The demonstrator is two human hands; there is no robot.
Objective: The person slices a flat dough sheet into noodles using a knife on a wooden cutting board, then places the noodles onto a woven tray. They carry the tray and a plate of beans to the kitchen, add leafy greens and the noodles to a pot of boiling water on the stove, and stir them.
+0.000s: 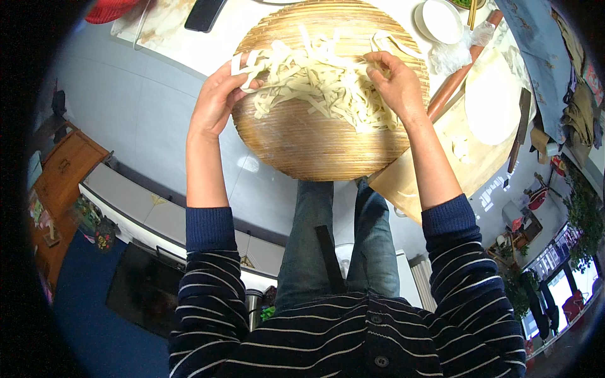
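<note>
A loose heap of pale, flat noodle strips (326,82) lies across a round mat of thin wooden or reed slats (321,146). At the mat's left edge, my left hand (224,92) holds several strips between thumb and fingers, with some looped over the fingers. My right hand (394,82) is at the heap's right side, thumb and fingertips pinched at the strips; what lies between them is partly hidden. A separate strip (401,45) lies near the mat's upper right edge, beyond my right hand.
Right of the mat, a wooden board (439,160) bears a flat sheet of dough (491,99), a wooden rolling pin (453,85) and a dark-handled knife (520,127). White bowls (439,21) and a crumpled plastic bag (451,54) are at the upper right. A black phone (205,14) lies at the upper left.
</note>
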